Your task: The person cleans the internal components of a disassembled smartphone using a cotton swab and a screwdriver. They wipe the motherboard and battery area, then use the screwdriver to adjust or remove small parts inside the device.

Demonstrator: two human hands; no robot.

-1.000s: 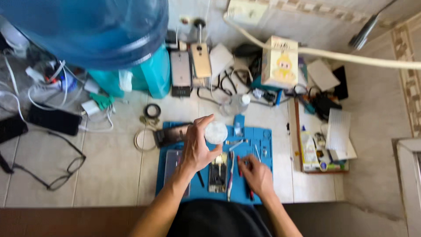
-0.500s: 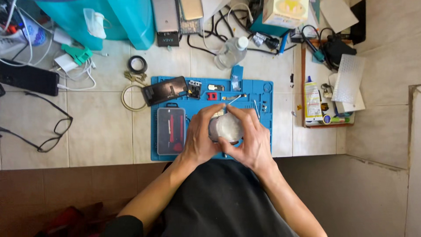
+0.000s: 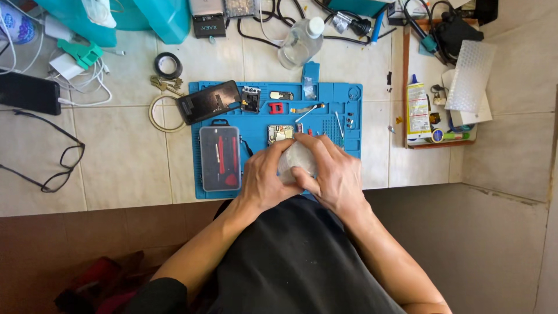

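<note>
Both hands are wrapped around a small round translucent white container (image 3: 296,160), left hand (image 3: 264,183) gripping one side, right hand (image 3: 334,177) curled over the other. It sits over the near edge of the blue rubbery work mat (image 3: 256,122), just beside a clear plastic tool case (image 3: 220,158).
</note>
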